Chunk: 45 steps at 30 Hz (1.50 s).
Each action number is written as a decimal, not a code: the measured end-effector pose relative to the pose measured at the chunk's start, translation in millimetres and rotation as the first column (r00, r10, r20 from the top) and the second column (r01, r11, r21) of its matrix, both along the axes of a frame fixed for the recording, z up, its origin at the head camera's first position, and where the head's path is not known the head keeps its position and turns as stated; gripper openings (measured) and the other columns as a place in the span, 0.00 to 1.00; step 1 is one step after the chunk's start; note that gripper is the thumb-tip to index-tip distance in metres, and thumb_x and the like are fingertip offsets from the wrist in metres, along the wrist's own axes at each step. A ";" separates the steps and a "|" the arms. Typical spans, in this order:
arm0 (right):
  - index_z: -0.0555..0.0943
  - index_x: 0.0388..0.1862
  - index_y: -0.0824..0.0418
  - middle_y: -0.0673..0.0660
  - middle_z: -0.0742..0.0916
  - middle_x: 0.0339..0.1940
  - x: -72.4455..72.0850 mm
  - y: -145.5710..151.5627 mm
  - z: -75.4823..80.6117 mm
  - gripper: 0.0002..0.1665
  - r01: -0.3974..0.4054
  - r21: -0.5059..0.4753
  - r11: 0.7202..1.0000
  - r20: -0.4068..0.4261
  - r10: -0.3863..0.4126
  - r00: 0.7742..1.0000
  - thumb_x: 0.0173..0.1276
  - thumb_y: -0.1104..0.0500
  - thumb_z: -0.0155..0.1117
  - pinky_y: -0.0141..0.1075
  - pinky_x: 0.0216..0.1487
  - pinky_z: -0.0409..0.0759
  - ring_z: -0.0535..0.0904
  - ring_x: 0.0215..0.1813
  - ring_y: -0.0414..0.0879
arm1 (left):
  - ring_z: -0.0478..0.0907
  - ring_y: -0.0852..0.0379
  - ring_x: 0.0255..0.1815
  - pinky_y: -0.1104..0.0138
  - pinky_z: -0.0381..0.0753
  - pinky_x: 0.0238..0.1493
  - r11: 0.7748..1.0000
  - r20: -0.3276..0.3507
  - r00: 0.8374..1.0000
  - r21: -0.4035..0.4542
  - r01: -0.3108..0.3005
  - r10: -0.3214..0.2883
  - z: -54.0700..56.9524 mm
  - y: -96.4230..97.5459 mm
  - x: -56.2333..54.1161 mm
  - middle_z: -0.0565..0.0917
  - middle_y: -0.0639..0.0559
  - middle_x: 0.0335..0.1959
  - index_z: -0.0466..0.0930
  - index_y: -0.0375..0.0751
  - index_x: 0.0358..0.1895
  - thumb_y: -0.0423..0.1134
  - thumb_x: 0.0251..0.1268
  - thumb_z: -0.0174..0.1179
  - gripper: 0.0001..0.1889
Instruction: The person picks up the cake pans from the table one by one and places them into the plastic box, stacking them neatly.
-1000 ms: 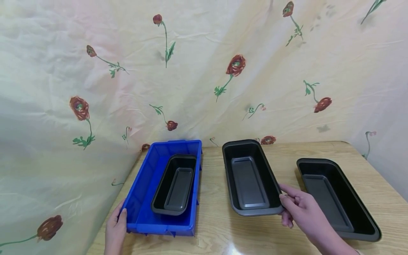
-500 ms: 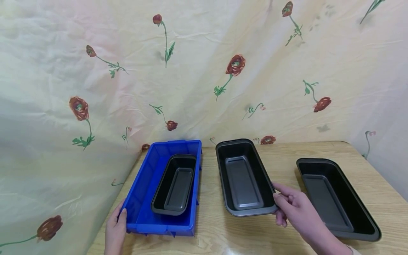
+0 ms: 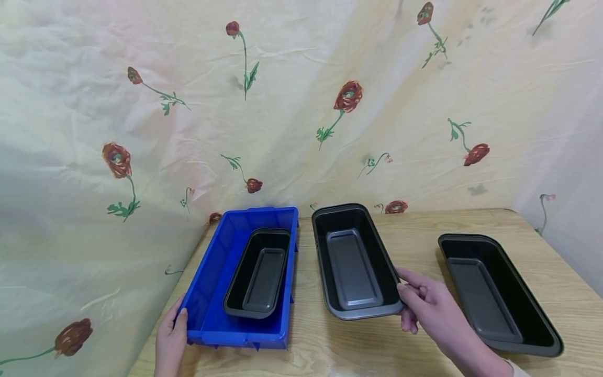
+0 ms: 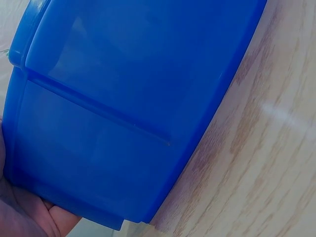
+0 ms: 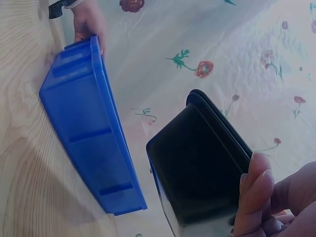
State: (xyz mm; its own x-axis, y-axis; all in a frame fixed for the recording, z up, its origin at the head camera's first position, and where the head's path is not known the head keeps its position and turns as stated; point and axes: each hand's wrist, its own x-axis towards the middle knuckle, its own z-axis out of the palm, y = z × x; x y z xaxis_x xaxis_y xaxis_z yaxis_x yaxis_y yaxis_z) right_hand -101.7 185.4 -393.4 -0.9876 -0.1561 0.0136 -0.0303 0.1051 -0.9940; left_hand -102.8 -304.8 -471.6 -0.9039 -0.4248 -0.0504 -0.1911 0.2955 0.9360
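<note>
Grip of left hand on blue bin, of right hand on middle pan

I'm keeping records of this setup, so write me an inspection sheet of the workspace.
Surface: wooden table, pale grain.
Job's things: blue bin with dark pan inside; second pan held up beside it; third pan on the table, far right.
Clutter: nothing seen.
Grips: left hand holds the bin's near left corner; right hand pinches the second pan's near right corner.
Cables: nothing seen.
Surroundings: flowered cloth behind and at left.
</note>
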 end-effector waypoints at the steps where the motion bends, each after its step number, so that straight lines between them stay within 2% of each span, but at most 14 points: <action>1: 0.54 0.75 0.86 0.58 0.82 0.20 -0.1 -0.7 0.1 0.31 -0.003 -0.003 1.000 -0.006 0.003 1.000 0.84 0.67 0.48 0.36 0.17 0.79 0.76 0.16 0.45 | 0.53 0.29 0.79 0.37 0.56 0.75 1.000 0.000 1.000 -0.004 0.000 0.000 0.0 -0.1 0.0 0.57 0.28 0.79 0.56 0.30 0.80 0.39 0.88 0.37 0.27; 9: 0.55 0.74 0.86 0.59 0.82 0.20 -1.4 -6.0 1.1 0.30 -0.024 -0.011 1.000 -0.046 0.023 0.999 0.83 0.68 0.48 0.35 0.15 0.78 0.77 0.15 0.43 | 0.52 0.29 0.79 0.37 0.55 0.75 1.000 0.003 1.000 -0.017 0.000 0.000 1.3 0.3 0.5 0.57 0.27 0.79 0.56 0.30 0.80 0.40 0.88 0.38 0.27; 15: 0.55 0.74 0.87 0.58 0.82 0.21 -2.5 -10.3 1.4 0.30 -0.033 -0.027 0.999 -0.071 0.031 0.997 0.83 0.69 0.47 0.35 0.14 0.77 0.77 0.15 0.42 | 0.52 0.30 0.79 0.38 0.55 0.76 1.000 -0.004 1.000 0.007 -0.008 0.008 2.2 1.0 0.5 0.57 0.28 0.80 0.55 0.30 0.80 0.39 0.87 0.37 0.27; 27: 0.55 0.75 0.86 0.62 0.83 0.23 -4.8 -16.8 5.0 0.31 -0.072 -0.068 0.995 -0.035 0.069 0.997 0.83 0.68 0.48 0.33 0.15 0.77 0.77 0.15 0.42 | 0.50 0.30 0.80 0.38 0.55 0.76 1.000 0.018 1.000 0.022 0.003 -0.004 3.6 1.0 0.5 0.55 0.28 0.80 0.54 0.30 0.81 0.39 0.87 0.37 0.27; 35: 0.55 0.75 0.86 0.60 0.83 0.23 -5.2 -23.0 6.7 0.31 -0.077 -0.077 0.994 -0.023 0.075 0.997 0.82 0.68 0.48 0.32 0.15 0.76 0.76 0.15 0.41 | 0.52 0.29 0.79 0.37 0.55 0.76 1.000 0.013 1.000 -0.009 0.005 -0.005 3.0 1.0 0.3 0.57 0.28 0.79 0.56 0.30 0.80 0.39 0.87 0.37 0.27; 40: 0.56 0.74 0.86 0.61 0.83 0.22 -6.7 -28.3 8.1 0.31 -0.091 -0.082 0.992 -0.028 0.089 0.996 0.82 0.68 0.48 0.31 0.15 0.75 0.76 0.15 0.40 | 0.50 0.30 0.80 0.37 0.54 0.76 0.999 0.019 1.000 0.036 0.007 -0.007 2.7 0.3 -0.1 0.55 0.29 0.80 0.54 0.31 0.81 0.40 0.87 0.37 0.28; 45: 0.53 0.75 0.87 0.58 0.83 0.23 -9.9 -32.7 7.5 0.32 -0.127 -0.100 0.987 -0.048 0.122 0.991 0.82 0.68 0.48 0.31 0.15 0.77 0.76 0.15 0.40 | 0.51 0.29 0.80 0.37 0.55 0.76 1.000 0.017 1.000 0.013 0.003 -0.003 2.7 0.2 0.2 0.55 0.28 0.80 0.54 0.30 0.81 0.39 0.87 0.37 0.27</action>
